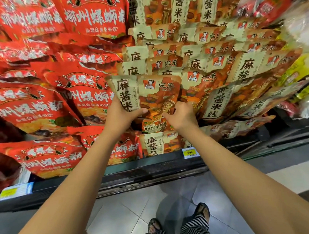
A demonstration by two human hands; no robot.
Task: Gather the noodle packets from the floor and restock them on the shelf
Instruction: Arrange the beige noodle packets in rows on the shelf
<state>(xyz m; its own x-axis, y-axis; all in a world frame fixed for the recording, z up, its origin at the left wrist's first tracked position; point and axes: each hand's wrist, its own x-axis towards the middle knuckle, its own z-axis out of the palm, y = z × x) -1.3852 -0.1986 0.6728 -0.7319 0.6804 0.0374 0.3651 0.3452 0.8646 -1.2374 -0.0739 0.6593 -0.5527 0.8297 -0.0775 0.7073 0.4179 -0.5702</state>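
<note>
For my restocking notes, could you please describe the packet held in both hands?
The packet is a crinkled pouch, tan with orange food artwork, black characters down its left side and a portrait logo near the top. It stands upright before matching packets. The left hand has a grip on its lower left; the right hand pinches its lower right.

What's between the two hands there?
In the head view, one beige packet spans the gap; the left hand and right hand both grip its lower part.
</note>
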